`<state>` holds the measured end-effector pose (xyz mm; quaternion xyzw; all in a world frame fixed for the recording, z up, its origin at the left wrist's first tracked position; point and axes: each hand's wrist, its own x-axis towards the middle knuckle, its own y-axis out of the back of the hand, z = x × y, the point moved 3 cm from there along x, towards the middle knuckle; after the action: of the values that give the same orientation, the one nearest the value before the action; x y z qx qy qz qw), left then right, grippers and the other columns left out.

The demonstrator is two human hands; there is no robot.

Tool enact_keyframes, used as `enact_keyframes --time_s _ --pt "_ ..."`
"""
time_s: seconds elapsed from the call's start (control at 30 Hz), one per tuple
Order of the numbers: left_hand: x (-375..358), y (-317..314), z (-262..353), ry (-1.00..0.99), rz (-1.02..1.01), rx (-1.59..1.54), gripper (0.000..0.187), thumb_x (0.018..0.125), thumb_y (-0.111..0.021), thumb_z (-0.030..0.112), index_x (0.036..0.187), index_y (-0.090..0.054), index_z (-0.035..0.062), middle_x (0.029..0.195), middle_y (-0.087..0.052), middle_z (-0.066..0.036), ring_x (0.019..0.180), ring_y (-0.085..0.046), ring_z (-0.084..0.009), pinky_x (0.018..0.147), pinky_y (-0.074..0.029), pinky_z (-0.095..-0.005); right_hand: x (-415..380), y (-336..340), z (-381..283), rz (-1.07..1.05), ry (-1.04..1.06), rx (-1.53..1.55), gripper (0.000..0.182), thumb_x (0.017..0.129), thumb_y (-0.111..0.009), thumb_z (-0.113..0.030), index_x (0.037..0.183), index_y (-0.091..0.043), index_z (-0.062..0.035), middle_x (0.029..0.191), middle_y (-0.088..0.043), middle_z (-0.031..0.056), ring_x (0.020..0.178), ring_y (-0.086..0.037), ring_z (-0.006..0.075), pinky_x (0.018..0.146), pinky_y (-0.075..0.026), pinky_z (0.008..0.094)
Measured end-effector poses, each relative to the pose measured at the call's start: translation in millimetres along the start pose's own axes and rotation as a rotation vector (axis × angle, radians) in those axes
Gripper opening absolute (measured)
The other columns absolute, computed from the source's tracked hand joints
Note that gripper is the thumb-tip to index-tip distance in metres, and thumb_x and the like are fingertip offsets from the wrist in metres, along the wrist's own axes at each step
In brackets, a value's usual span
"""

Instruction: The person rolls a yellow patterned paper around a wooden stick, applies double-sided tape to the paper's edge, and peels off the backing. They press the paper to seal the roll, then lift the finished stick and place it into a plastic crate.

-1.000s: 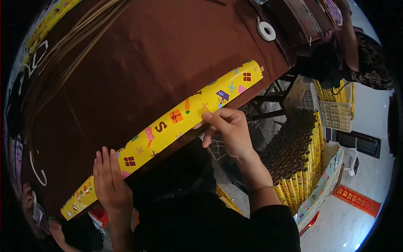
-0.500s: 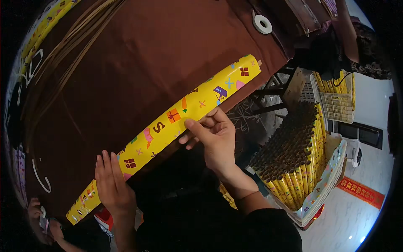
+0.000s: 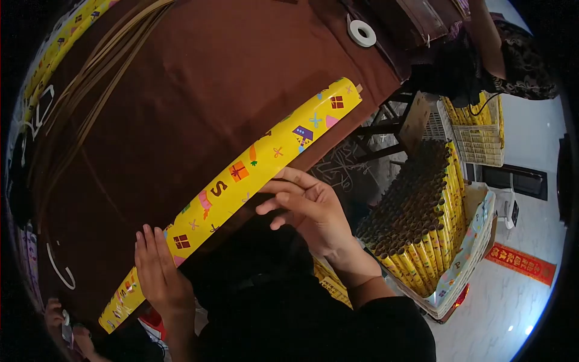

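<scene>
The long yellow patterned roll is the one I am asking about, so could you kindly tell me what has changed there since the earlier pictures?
The right hand first slid along the long yellow patterned roll towards the left hand; its thumb has now come off the surface. The left hand stays flat on the roll, and the white tape ring still lies on the brown cloth.

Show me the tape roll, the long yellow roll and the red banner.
Tape roll (image 3: 370, 39), head view, its white ring.
Yellow roll (image 3: 264, 149), head view, its middle.
Red banner (image 3: 520, 263), head view, its middle.
</scene>
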<state>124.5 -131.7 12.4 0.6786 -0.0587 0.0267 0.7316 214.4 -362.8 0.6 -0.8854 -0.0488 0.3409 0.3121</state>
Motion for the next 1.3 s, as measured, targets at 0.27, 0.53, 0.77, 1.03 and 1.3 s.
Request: enact_keyframes --time_s 0.27,0.53,0.77,1.03,1.3 --pt "-2 -2 2 0.026 -0.031 0.044 0.038 0.092 -0.047 -0.005 0.129 -0.048 -0.0088 0.129 -0.053 -0.027 0.122 -0.052 -0.0413 0.100 -0.045 -0.0522 -17 11 -4 -0.344 -0.176 0.549 0.062 0.090 -0.045 0.010 0.146 -0.021 0.0051 0.148 -0.029 0.0272 0.110 -0.061 0.0350 0.079 -0.061 0.0318" --pt "3 4 -7 -0.017 -0.054 0.031 0.041 0.086 -0.047 -0.007 0.126 -0.053 -0.0076 0.128 -0.056 -0.023 0.121 -0.053 -0.0393 0.102 -0.043 -0.0489 -30 -23 -4 -0.364 1.469 -1.258 0.028 0.087 -0.063 -0.009 0.115 -0.064 -0.0032 0.116 -0.063 0.0131 0.098 -0.066 0.0249 0.081 -0.056 0.0335" --pt "0 19 -18 -0.052 -0.053 -0.005 0.045 0.084 -0.052 0.003 0.128 -0.052 -0.0067 0.127 -0.056 -0.022 0.119 -0.054 -0.0381 0.103 -0.043 -0.0455 10 -98 37 -0.825 1.363 -1.929 0.039 0.083 -0.061 -0.013 0.121 -0.061 -0.0034 0.123 -0.060 0.0140 0.112 -0.060 0.0338 0.096 -0.049 0.0473" --pt "-2 22 -25 -0.064 -0.096 -0.121 0.048 0.084 -0.053 0.003 0.130 -0.050 -0.0071 0.130 -0.053 -0.023 0.126 -0.049 -0.0368 0.107 -0.039 -0.0446 15 -97 51 -0.701 1.452 -1.918 0.033 0.083 -0.062 -0.015 0.115 -0.066 -0.0082 0.117 -0.064 0.0100 0.112 -0.060 0.0311 0.096 -0.049 0.0438" --pt "-3 19 -31 -0.034 -0.136 -0.135 0.049 0.082 -0.050 -0.002 0.131 -0.048 -0.0086 0.135 -0.049 -0.025 0.128 -0.047 -0.0382 0.107 -0.038 -0.0469 11 -97 64 -0.632 1.401 -1.856 0.033 0.082 -0.060 -0.015 0.114 -0.067 -0.0078 0.120 -0.063 0.0114 0.112 -0.059 0.0359 0.097 -0.048 0.0470"
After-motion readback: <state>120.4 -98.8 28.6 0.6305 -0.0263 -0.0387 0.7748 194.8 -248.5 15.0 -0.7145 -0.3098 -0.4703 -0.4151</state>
